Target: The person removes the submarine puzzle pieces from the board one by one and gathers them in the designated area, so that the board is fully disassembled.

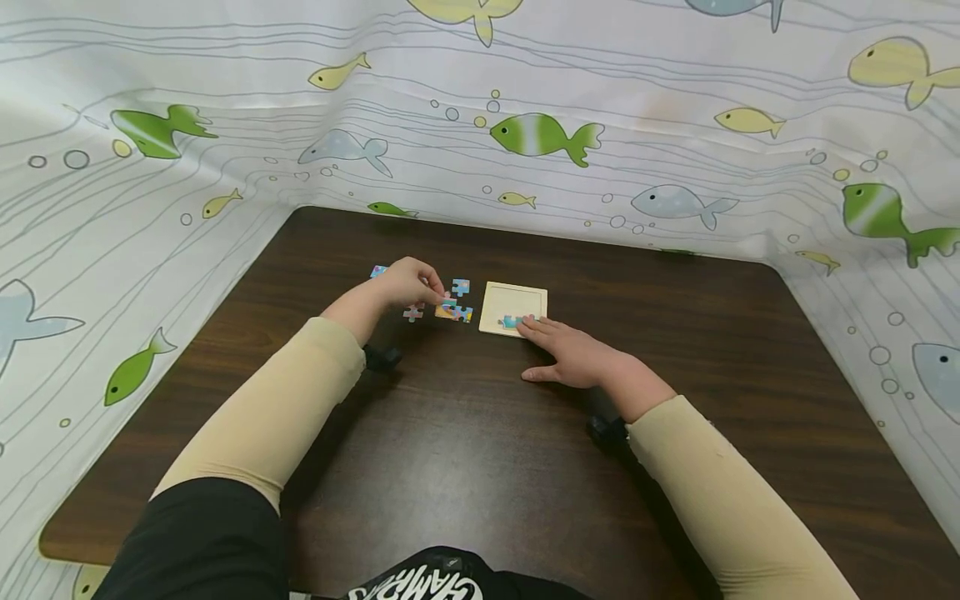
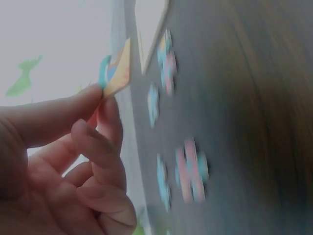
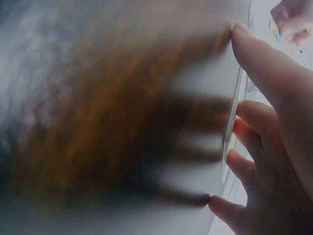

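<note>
My left hand (image 1: pixel 408 283) pinches a jigsaw piece (image 2: pixel 118 73), orange with a teal edge, between thumb and index finger. It is held up off the table among loose pieces. A blue piece (image 1: pixel 461 287) lies beyond it, and a pink-striped piece (image 2: pixel 190 169) lies on the near side. My right hand (image 1: pixel 573 354) is spread, its fingertips on the lower right edge of a pale wooden puzzle tray (image 1: pixel 517 297) and its thumb on the table. Inside the tray, along its near side, sits a teal piece (image 1: pixel 512 322), partly hidden by the fingers.
Another blue piece (image 1: pixel 378 271) lies left of the left hand, partly covered by it. The dark wooden table (image 1: pixel 465 450) is bordered at the back and sides by a white fish-print curtain (image 1: pixel 450 158). A black wrist camera (image 1: pixel 606 429) sits under the right wrist.
</note>
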`<state>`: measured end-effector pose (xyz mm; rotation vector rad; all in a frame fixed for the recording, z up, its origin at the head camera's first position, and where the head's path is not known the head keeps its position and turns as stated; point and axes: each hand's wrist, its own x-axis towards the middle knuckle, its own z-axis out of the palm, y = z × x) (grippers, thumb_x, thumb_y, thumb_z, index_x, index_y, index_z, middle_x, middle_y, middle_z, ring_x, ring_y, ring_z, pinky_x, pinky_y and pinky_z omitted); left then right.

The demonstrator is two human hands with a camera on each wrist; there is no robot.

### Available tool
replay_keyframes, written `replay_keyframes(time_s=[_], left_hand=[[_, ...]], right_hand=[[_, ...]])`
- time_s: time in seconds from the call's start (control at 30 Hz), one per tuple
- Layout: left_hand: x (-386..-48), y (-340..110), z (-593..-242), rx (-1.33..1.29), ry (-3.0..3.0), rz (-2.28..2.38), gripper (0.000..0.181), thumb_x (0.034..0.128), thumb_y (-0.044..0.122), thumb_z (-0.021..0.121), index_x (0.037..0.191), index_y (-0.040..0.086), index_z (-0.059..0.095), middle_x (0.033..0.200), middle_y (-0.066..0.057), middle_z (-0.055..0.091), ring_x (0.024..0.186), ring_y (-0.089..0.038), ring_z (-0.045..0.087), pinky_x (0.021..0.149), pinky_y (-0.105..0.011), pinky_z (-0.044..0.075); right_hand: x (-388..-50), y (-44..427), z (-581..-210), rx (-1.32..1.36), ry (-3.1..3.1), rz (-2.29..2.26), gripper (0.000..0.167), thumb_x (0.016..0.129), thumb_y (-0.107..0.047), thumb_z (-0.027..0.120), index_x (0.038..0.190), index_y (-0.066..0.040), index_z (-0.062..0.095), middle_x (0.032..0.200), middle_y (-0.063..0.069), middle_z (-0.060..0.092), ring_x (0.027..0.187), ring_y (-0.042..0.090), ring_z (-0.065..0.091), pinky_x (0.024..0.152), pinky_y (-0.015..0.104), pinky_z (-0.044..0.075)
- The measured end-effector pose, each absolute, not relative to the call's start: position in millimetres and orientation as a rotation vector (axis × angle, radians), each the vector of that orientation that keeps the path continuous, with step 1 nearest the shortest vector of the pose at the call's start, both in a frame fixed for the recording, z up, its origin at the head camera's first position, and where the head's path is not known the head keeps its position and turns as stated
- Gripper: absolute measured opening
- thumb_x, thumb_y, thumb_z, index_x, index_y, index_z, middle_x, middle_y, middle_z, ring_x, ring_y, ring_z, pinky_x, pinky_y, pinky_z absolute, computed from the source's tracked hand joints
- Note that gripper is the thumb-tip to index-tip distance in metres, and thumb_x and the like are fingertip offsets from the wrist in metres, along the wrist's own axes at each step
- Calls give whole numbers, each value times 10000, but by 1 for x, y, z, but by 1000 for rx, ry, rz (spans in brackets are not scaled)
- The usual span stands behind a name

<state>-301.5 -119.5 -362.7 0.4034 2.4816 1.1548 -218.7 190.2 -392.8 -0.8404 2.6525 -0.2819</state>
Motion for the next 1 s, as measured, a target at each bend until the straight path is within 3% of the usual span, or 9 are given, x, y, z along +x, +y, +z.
replay_keyframes(time_s=[0.3, 0.5, 1.0], left_hand=[[-295, -197, -360, 358, 2498, 1027, 127, 925, 119, 697, 983, 6, 695, 990, -100, 625, 867, -268, 526, 787, -417, 466], [-285, -234, -363, 267, 2492, 1005, 127, 912, 135, 711, 966, 20, 713, 921, -55, 619, 794, -239, 515, 667, -355, 425], [-280, -248, -377, 197, 2495, 1009, 163, 920, 104, 693, 1015, -23, 730, 966, -86, 659, 817, -249, 538, 715, -365, 465]], right_hand=[[-219, 189, -395, -824, 2659, -277, 859, 941, -520, 611, 1584, -136, 190, 1638, 66, 110, 1490, 289, 81, 1157, 490, 157], [-218, 189, -394, -819, 2663, -283, 862, 941, -522, 611, 1585, -138, 187, 1639, 64, 110, 1490, 290, 81, 1156, 494, 156], [-217, 189, -394, -811, 2666, -298, 855, 937, -521, 617, 1585, -150, 200, 1638, 64, 118, 1489, 297, 90, 1153, 502, 160]])
